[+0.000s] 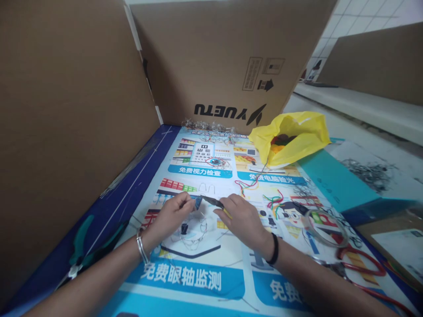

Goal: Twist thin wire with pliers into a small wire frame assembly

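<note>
My right hand (243, 220) is closed around small pliers (213, 201) with a dark nose and a yellow handle. Their tips reach to the fingertips of my left hand (175, 213), which pinches a thin wire piece. Just at the tips is a small dark-blue bit (198, 202), too small to name. Below the hands, thin wire loops (193, 240) show against the printed mat; whether they hang or lie there I cannot tell. Green-handled cutters (79, 246) lie left of my left forearm. Red-handled scissors (360, 264) are beside my right forearm.
Cardboard walls (211, 57) stand at the left and back. A yellow bag (297, 136) with colourful contents sits at the back right. Silvery wire pieces (214, 126) line the back edge. Coloured threads (276, 200) and a wire coil (325, 226) lie to the right.
</note>
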### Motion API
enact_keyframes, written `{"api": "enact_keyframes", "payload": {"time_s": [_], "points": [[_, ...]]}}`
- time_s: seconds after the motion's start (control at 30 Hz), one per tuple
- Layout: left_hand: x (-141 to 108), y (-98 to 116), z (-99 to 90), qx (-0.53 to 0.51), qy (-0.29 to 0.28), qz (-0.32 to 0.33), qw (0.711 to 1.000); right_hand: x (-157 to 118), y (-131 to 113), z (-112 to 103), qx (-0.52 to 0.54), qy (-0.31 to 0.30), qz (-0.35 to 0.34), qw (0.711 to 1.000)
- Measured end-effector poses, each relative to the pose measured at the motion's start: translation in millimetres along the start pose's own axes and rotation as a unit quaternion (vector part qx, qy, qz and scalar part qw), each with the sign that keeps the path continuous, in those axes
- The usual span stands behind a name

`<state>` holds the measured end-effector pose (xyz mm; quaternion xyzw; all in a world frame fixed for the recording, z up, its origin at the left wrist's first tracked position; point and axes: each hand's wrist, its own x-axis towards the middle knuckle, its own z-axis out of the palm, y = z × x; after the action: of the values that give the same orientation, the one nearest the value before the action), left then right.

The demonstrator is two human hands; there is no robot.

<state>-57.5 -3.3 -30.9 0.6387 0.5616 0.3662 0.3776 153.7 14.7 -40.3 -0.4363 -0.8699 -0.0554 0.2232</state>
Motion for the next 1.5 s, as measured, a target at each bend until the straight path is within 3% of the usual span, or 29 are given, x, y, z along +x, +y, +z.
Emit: {"api": "enact_keyframes", "payload": {"time_s": [0.17,0.47,0.73,1.1,1.33,1.5], "points": [[-0.5,5.6,-5.5,-0.037,-0.040,0.024,0.998,-0.3,0.8,0.7,-0.002,0.004,0.014,1.000],[-0.7,13.1,-9.2,0.002,0.019,0.059,0.998,-1.5,-6.0,-6.1,-0.011,-0.018,0.016,1.000],[1.7,16.4,-14.2,0.009,0.036,0.076,0.996,5.5,-0.8,-20.1,0.035,-0.088,-0.020,0.995],[3.8,24.4,-15.5,0.048,-0.013,0.132,0.990,9.0,-4.8,-26.6,0.075,-0.105,-0.043,0.991],[4.7,28.4,-16.6,0.028,-0.021,0.099,0.994,6.4,-5.5,-21.3,0.063,-0.101,-0.027,0.993],[6.1,24.5,-38.4,0.018,-0.119,0.053,0.991,5.1,-2.3,-21.3,0.073,-0.111,-0.005,0.991]]}}
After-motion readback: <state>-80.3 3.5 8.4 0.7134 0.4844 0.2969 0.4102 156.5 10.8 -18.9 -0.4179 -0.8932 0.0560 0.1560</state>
